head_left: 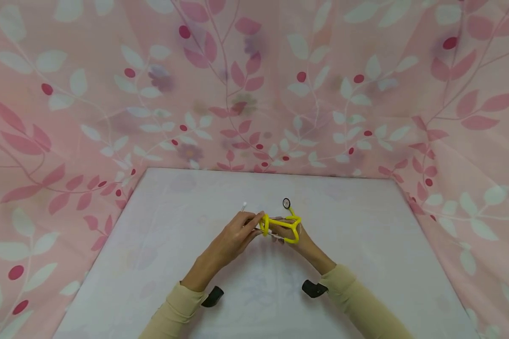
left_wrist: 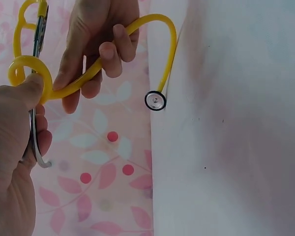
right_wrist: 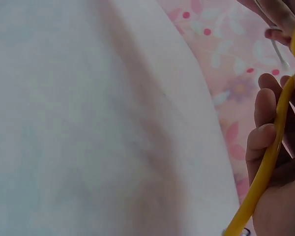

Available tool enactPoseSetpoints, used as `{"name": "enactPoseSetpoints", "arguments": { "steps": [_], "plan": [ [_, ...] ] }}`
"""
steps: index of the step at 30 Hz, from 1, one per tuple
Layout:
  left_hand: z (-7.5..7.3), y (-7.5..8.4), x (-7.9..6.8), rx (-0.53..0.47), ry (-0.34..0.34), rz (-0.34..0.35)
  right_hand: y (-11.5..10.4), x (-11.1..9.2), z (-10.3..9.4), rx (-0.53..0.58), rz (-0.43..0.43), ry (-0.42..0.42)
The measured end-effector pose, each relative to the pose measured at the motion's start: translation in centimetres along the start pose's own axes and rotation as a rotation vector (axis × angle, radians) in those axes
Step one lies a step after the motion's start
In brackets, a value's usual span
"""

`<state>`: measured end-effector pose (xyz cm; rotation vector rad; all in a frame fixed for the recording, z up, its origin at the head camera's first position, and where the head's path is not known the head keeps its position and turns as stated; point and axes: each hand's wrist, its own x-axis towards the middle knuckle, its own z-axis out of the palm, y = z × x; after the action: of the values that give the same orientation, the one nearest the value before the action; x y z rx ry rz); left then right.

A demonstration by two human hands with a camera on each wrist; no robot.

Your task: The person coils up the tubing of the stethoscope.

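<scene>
A stethoscope with yellow tubing (head_left: 294,226) is held up between both hands over the table. My left hand (head_left: 233,238) grips its metal ear tubes, the thumb pressing a loop of tubing (left_wrist: 32,61) that winds around them. A pale eartip (head_left: 244,205) pokes out beyond the left fingers. My right hand (head_left: 307,245) holds the length of tubing (right_wrist: 268,162) leading from the loop, its fingers bent around it. From that hand the tube curves away to the round, black-rimmed chest piece (left_wrist: 155,101), which hangs free. The ear tubes are partly hidden behind the left fingers.
The white tabletop (head_left: 343,212) lies under both hands. Pink leaf-patterned cloth (head_left: 254,94) stands behind it and along both sides. Black straps (head_left: 314,288) show at the sleeve cuffs.
</scene>
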<state>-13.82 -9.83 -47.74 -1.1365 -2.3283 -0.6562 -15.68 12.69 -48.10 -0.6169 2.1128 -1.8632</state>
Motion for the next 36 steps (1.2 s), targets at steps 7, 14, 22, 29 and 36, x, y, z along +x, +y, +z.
{"name": "enactPoseSetpoints", "arguments": {
  "steps": [7,14,22,29,36],
  "plan": [
    [0.2,0.0,0.2,-0.002,0.007,-0.07,1.8,-0.8,1.6,0.042,-0.122,0.028],
    [0.4,-0.2,0.0,-0.004,0.006,-0.115,2.9,-0.9,2.3,-0.112,-0.134,0.111],
    [0.7,-0.6,0.0,0.038,0.023,-0.127,1.7,-2.4,2.4,-0.385,-0.129,0.131],
    [0.3,-1.0,0.2,0.066,0.036,-0.166,1.0,-3.1,2.8,-0.491,-0.2,0.122],
    [-0.3,-2.4,0.0,0.088,0.065,-0.183,-0.2,-4.7,2.9,-0.576,-0.234,0.074]
  ]
}}
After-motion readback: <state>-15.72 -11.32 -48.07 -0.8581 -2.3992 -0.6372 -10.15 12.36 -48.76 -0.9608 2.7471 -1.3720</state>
